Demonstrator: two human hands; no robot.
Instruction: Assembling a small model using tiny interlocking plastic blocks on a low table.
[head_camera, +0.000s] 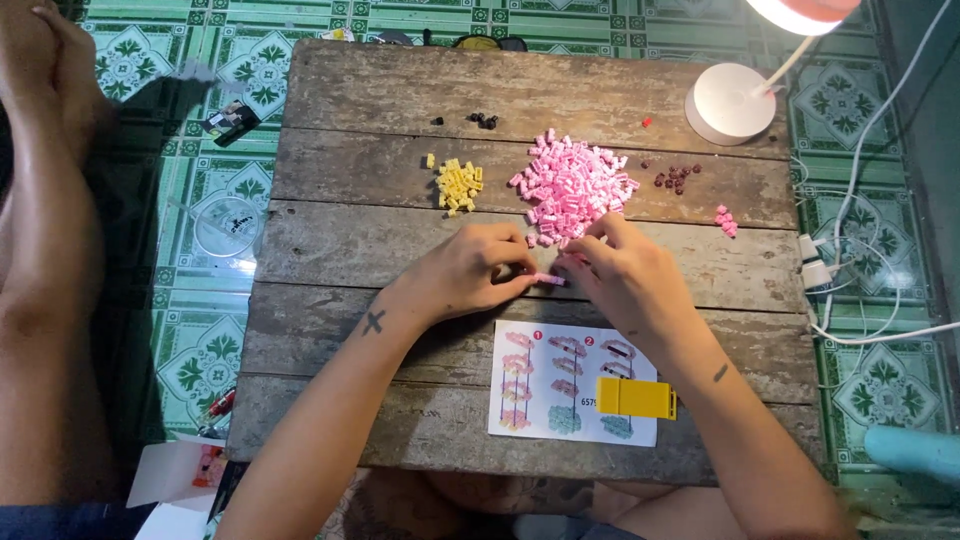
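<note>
Weathered grey wood planks, rough and cracked, make up the counter (400, 100). A printed instruction sheet (545, 385) is laid flat near the front edge, with a yellow rectangular block tool (636, 397) resting on its right part. A heap of small pink bricks (572, 185) is piled mid-counter, just beyond the hands; a smaller cluster of yellow bricks (459, 185) sits left of it. A tiny pink brick piece (549, 279) is held between both hands, just above the sheet. The left hand (465, 272) is curled, its grip pinched on the piece's left end. The right hand (620, 270) is curled too, fingertips closed on the right end, touching the heap's near edge.
</note>
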